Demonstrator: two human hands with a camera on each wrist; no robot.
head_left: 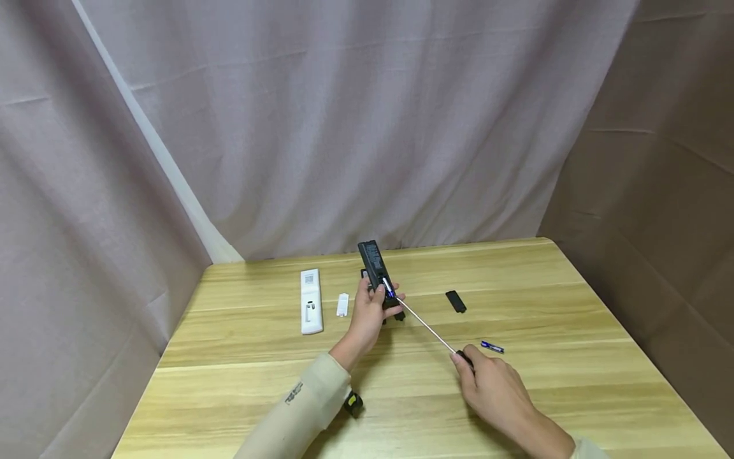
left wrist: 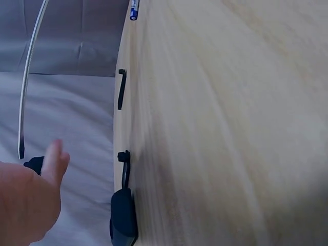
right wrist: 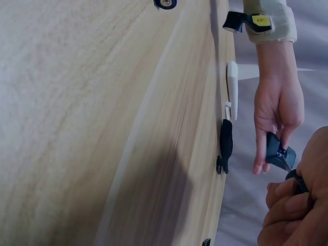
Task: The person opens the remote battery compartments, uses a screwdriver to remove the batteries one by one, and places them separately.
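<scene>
My left hand holds a black remote control above the table, its back facing up and its battery compartment uncovered. A blue-and-white battery sits in that compartment. My right hand grips the dark handle of a screwdriver with a long metal shaft. In the head view its tip reaches the battery end of the compartment; whether they touch I cannot tell. The right wrist view shows the left fingers around the remote. Below it, a second black remote lies on the table, mostly hidden in the head view.
A white remote lies at the left, its compartment uncovered, beside a white battery cover. Toward the right are a black battery cover and a loose blue battery. A curtain hangs behind the wooden table.
</scene>
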